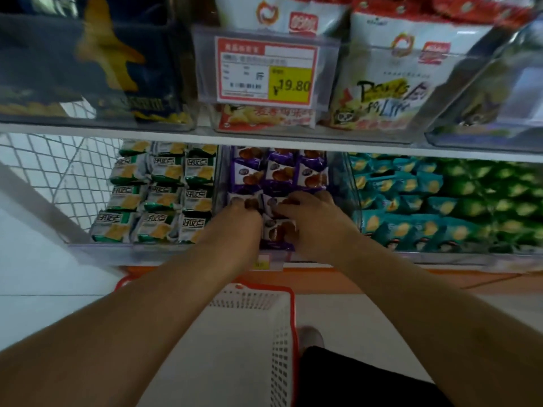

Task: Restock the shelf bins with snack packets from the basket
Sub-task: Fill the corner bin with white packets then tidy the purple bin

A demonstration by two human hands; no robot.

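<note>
Green packets [158,195] fill the leftmost bin. My left hand [239,218] lies on the purple packets [279,174] in the middle bin [220,177], fingers down; grip unclear. My right hand [311,221] curls over one purple packet beside it. Teal packets [411,201] further right. White basket [264,318] below, on the floor.

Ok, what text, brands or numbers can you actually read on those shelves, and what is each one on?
"19.80", after a ¥ sign: yellow panel of the price tag on the upper shelf.
"斤": white part of the same tag.
"好吃点": green-and-white packets, lower-left bin.
"FOR LIFE", roughly: white bag, upper shelf; lettering above it too blurred.
Red bag logos, the tag's small print, purple packets and teal packets: unreadable.
</note>
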